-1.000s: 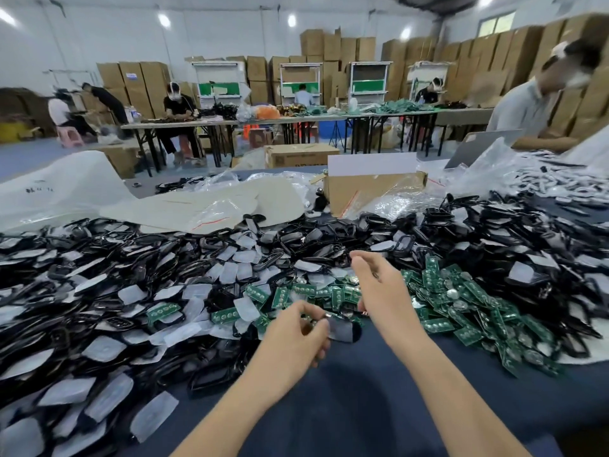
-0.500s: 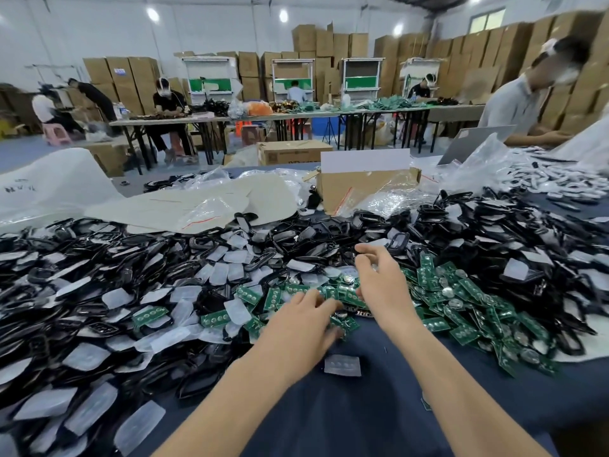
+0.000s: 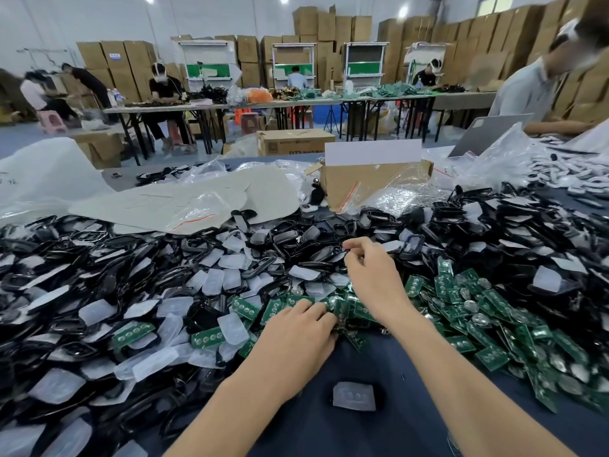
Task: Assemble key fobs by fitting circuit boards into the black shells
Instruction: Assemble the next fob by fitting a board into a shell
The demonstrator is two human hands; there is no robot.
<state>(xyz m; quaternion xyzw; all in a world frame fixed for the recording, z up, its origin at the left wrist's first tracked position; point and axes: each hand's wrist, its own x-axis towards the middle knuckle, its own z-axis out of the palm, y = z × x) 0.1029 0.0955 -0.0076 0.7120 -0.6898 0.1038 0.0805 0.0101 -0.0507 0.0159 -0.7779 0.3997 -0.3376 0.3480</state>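
Observation:
A wide heap of black shells (image 3: 514, 245) covers the table, mixed with translucent button pads (image 3: 217, 280). Green circuit boards (image 3: 461, 291) lie piled near the middle and right. My right hand (image 3: 375, 278) reaches into the shells beyond the boards, thumb and forefinger pinching the edge of a black shell (image 3: 341, 256). My left hand (image 3: 296, 338) lies knuckles-up on the near edge of the green boards, its fingertips bent down among them and hidden. One shell with its translucent pad upward (image 3: 354, 395) lies alone on the blue cloth between my forearms.
Bare blue cloth (image 3: 379, 433) shows only in front of me. Behind the heap sit an open cardboard box (image 3: 372, 183), clear plastic bags (image 3: 197, 206) and a white sack (image 3: 43, 179). A person (image 3: 534, 87) works at the table's far right; others sit at distant tables.
My left hand set the padded shell down on the cloth and moved forward onto the green boards. My right hand reached farther out, from the boards to the black shells.

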